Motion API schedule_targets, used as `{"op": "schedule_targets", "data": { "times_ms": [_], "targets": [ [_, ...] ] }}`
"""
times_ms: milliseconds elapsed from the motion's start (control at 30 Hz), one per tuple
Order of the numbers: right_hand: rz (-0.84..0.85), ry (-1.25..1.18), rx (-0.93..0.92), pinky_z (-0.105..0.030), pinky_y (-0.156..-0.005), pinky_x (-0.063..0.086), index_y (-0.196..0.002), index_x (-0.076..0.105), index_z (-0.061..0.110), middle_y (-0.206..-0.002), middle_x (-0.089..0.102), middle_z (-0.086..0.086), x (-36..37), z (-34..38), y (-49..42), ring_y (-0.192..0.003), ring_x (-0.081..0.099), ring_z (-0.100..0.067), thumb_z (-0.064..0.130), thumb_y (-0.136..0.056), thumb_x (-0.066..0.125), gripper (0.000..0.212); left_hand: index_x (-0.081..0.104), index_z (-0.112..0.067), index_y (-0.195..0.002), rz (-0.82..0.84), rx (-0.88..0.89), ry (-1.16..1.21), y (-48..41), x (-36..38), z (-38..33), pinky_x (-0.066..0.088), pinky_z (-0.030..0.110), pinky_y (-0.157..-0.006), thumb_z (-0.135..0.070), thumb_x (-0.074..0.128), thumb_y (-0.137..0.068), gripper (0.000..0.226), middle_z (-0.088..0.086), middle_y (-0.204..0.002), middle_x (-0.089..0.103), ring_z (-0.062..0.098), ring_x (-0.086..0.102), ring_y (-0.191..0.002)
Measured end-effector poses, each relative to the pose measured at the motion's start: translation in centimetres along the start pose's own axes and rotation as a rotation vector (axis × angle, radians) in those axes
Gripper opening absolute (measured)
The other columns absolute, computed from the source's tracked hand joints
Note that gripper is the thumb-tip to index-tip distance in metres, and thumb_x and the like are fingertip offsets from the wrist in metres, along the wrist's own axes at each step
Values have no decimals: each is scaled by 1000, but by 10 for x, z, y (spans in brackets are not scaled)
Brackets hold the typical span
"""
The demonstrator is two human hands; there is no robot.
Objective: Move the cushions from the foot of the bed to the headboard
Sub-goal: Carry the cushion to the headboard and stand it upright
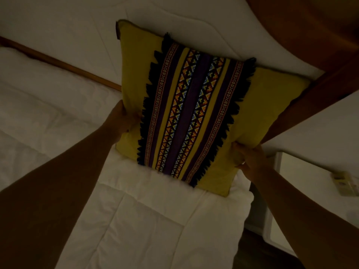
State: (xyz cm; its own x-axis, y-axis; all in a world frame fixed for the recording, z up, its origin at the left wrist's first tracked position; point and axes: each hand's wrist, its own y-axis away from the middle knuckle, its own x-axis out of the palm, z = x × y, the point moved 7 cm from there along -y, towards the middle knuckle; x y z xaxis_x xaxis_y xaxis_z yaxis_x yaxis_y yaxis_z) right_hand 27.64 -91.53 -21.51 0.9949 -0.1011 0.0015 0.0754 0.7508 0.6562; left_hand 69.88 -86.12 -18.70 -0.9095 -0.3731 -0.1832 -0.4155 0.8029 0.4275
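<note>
A square yellow cushion (266,105) with a purple patterned band and black fringe down its middle leans against the padded white headboard (174,20), its lower edge on the white quilt (147,220). My left hand (121,118) grips the cushion's left edge. My right hand (250,158) pinches its lower right edge, fingers curled into the fabric. The room is dim.
A wooden strip (58,62) runs along the headboard's base at the left. Brown wooden framing (310,98) borders the headboard on the right. A white bedside surface (310,171) at the right carries a small pale object (343,183).
</note>
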Motion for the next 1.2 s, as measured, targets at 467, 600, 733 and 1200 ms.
{"op": "schedule_targets", "data": {
  "times_ms": [467, 600, 733, 1200],
  "targets": [
    [130, -37, -127, -52, -91, 49, -140, 46, 30, -132, 61, -4, 1, 21, 2, -113, 60, -27, 7, -85, 70, 65, 47, -25, -138, -72, 128, 76, 8, 3, -28, 59, 30, -67, -15, 73, -69, 74, -5, -118, 68, 14, 68, -102],
    [96, -28, -113, -55, -103, 42, -147, 38, 31, -146, 51, -6, -1, 22, -4, -129, 50, -29, 9, -86, 71, 72, 47, -28, -139, -35, 137, 59, -3, 6, -27, 59, 42, -81, -17, 78, -78, 70, -1, -126, 67, 20, 66, -110],
    [31, -1, -83, -42, -86, 47, -138, 42, 29, -129, 56, 1, -5, 9, -9, -118, 50, -24, 11, -86, 72, 63, 42, -31, -139, -66, -13, -72, -9, 16, 3, 54, 57, -90, -30, 73, -79, 67, -1, -122, 64, 27, 63, -110],
    [-140, 246, -42, -57, -107, 40, -152, 28, 25, -150, 41, -12, -18, -15, 0, -133, 43, -37, 39, -78, 79, 91, 47, -21, -134, -181, 53, -394, 23, -2, 5, 52, 32, -72, -37, 66, -87, 53, 4, -123, 61, 22, 61, -100]
  ]
}}
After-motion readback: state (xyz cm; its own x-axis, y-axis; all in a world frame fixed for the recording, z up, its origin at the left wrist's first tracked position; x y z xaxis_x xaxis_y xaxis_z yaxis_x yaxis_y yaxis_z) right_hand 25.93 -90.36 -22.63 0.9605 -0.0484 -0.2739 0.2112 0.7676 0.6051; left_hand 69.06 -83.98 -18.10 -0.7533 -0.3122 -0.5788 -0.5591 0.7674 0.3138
